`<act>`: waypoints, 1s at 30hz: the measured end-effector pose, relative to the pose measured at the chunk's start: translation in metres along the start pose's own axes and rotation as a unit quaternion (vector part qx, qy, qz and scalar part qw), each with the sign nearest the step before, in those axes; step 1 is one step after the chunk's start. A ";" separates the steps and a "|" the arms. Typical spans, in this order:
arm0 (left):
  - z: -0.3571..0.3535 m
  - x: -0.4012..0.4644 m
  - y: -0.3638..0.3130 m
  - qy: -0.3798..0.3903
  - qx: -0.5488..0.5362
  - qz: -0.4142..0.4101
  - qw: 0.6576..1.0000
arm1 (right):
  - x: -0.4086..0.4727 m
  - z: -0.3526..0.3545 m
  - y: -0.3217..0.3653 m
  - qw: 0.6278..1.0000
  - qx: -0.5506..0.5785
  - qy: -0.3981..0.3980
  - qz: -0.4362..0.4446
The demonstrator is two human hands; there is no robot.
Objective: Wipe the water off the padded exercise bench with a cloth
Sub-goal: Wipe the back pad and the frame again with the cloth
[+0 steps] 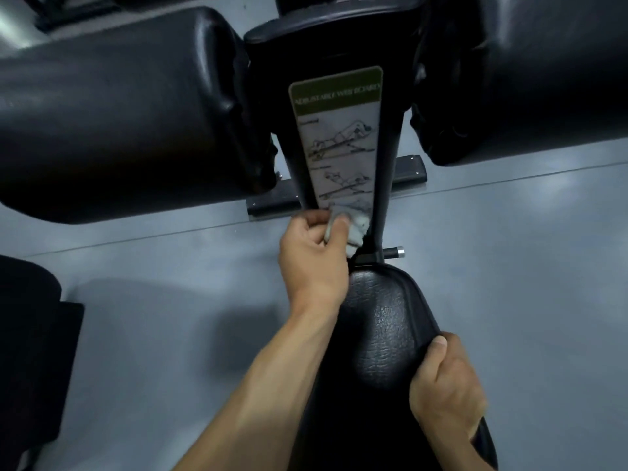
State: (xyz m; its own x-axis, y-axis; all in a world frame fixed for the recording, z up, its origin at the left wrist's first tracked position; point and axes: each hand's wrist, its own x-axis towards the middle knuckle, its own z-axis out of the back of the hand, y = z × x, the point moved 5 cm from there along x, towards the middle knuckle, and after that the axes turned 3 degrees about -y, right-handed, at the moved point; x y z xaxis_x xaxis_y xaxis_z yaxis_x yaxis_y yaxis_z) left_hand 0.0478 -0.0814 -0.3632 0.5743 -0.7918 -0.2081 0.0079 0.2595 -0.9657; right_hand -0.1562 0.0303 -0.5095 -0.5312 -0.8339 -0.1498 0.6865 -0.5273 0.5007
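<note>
bench pad (pixel 384 338): black, grained vinyl, rounded end, running from centre of frame to bottom edge; faint sheen on top; can't tell any water on it.
cloth (pixel 356 227): small, pale grey-white, crumpled; sitting just above centre, pressing against bottom of the instruction sticker (pixel 339 141) on the black upright post (pixel 387 185), just above pad's end.
sticker: olive-green header w/ white lettering, line drawings of exercise positions below; lower edge partly hidden by cloth.
left hand (pixel 314 253): reaching up from bottom centre, forearm stretching diagonally; fingers curling round the cloth, thumb on top, gripping it vs. the post.
right hand (pixel 445 385): lower right; fingers wrapping under pad's right edge, thumb lying on top, grasping the pad.
roller pads (pixel 112 110): two big black padded cylinders, upper left & upper right, either side of post.
pin (pixel 394 252): silver-tipped knob sticking out right of post base.
floor (pixel 509 249): grey, smooth, w/ a seam line crossing diagonally.
base bar (pixel 272 203): dark crossbar lying on floor behind post.
</note>
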 end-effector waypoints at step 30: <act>-0.063 -0.005 -0.058 0.162 0.552 -0.706 0.413 | 0.003 0.009 0.009 0.999 -0.003 0.039 -0.025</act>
State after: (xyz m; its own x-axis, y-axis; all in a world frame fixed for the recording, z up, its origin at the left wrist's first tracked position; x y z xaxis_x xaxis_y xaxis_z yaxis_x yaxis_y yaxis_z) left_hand -0.0076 -0.1273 -0.3164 -0.7795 -0.5702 0.2593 0.6184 -0.6347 0.4634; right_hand -0.1561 0.0244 -0.4978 -0.5248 -0.8164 -0.2408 0.6627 -0.5694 0.4864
